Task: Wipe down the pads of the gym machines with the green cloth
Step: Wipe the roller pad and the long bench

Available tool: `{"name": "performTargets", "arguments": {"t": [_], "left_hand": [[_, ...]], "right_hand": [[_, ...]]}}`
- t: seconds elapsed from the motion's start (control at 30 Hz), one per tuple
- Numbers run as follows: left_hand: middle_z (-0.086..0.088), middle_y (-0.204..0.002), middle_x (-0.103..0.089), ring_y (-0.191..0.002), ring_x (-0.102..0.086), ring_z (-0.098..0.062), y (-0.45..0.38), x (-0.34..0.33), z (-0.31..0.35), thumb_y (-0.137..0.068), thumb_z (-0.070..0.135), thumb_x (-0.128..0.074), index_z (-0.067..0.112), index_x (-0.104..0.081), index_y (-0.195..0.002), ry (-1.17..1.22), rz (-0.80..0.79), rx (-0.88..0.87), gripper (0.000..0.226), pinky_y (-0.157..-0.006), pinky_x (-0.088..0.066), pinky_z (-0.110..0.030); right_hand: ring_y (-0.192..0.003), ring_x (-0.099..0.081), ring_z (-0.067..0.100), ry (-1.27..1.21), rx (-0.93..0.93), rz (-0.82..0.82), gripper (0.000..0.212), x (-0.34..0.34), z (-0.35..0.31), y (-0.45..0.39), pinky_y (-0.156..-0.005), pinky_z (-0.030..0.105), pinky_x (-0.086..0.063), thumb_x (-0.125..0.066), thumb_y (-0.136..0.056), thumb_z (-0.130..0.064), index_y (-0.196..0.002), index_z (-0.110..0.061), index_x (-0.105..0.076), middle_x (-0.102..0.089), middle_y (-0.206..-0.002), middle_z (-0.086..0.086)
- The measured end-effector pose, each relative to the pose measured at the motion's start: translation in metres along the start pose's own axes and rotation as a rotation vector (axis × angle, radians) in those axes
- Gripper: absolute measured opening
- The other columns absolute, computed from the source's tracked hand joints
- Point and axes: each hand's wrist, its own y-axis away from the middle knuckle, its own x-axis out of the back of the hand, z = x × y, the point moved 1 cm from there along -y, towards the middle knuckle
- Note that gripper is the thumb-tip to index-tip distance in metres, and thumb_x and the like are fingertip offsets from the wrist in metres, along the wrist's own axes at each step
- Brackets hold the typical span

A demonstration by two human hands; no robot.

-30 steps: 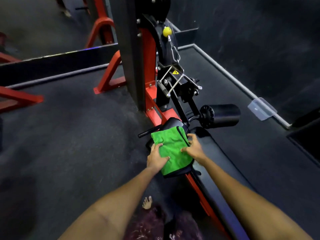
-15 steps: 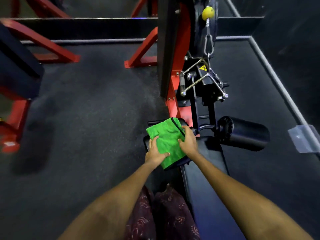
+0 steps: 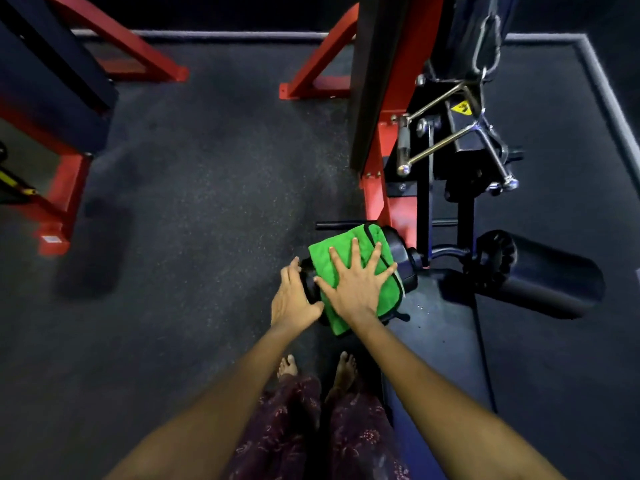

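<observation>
The green cloth [image 3: 322, 263] lies draped over the left black roller pad [image 3: 398, 251] of a red-framed machine. My right hand [image 3: 356, 289] lies flat on top of the cloth, fingers spread wide, pressing it onto the roller. My left hand [image 3: 292, 299] cups the roller's left end, beside the cloth and off it. The matching right roller pad [image 3: 550, 271] sticks out bare on the other side. The long black seat pad [image 3: 440, 327] runs back toward me under my right forearm.
A red upright [image 3: 377, 188] and a chrome cable handle [image 3: 450, 143] stand just beyond the rollers. Another red machine [image 3: 65, 188] is at the left. My bare feet [image 3: 287, 367] are on the dark rubber floor, left of the seat.
My right hand has moved from the cloth's right edge onto its top and spread flat. My left hand slid off the cloth to the roller's left end. My view has tilted further downward.
</observation>
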Motion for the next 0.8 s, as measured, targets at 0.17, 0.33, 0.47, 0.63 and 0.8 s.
{"name": "performTargets", "arguments": {"t": [0.17,0.33,0.47,0.63,0.8], "left_hand": [[-0.004,-0.160,0.004,-0.147,-0.001,-0.018,-0.023,0.000,-0.015,-0.065,0.054,-0.078,0.008,0.002,-0.151,-0.236,-0.242,-0.079,0.126,-0.118,0.000,-0.038],[-0.002,-0.160,0.003,-0.146,-0.009,-0.019,-0.042,0.007,-0.013,-0.064,0.051,-0.082,0.011,0.006,-0.151,-0.203,-0.401,-0.034,0.129,-0.118,-0.010,-0.043],[-0.004,-0.156,-0.014,-0.140,-0.027,-0.022,-0.041,0.005,-0.014,-0.072,0.036,-0.075,0.015,-0.006,-0.151,-0.273,-0.358,-0.038,0.107,-0.115,-0.020,-0.047],[0.005,-0.160,0.005,-0.146,-0.010,-0.018,-0.035,0.002,-0.019,-0.064,0.050,-0.082,0.017,0.008,-0.152,-0.203,-0.367,-0.008,0.130,-0.117,-0.008,-0.051],[0.006,-0.160,0.009,-0.147,-0.004,-0.016,-0.035,0.005,-0.018,-0.061,0.052,-0.083,0.018,0.011,-0.151,-0.182,-0.379,-0.018,0.135,-0.118,-0.006,-0.050]], "right_hand": [[-0.143,-0.010,0.041,0.068,0.076,0.053,0.060,0.000,0.012,-0.005,-0.104,0.068,-0.013,-0.029,-0.091,-0.067,-0.146,-0.044,-0.025,-0.018,-0.158,0.002],[-0.143,-0.009,0.037,0.046,-0.065,0.057,0.060,0.007,0.008,-0.020,-0.106,0.064,-0.013,-0.028,-0.092,-0.066,-0.147,-0.042,-0.024,-0.020,-0.157,0.001],[-0.141,-0.014,0.038,0.001,-0.012,0.047,0.057,-0.006,-0.030,-0.004,-0.106,0.064,-0.015,-0.034,-0.094,-0.059,-0.147,-0.040,-0.027,-0.024,-0.156,0.004],[-0.138,-0.027,0.038,0.092,0.032,0.116,0.057,-0.001,0.005,-0.007,-0.103,0.063,-0.024,-0.039,-0.091,-0.062,-0.144,-0.042,-0.033,-0.034,-0.152,0.003],[-0.141,-0.015,0.038,0.025,-0.191,0.160,0.058,0.014,0.022,-0.021,-0.107,0.064,-0.015,-0.036,-0.093,-0.059,-0.147,-0.039,-0.029,-0.024,-0.155,0.004]]}}
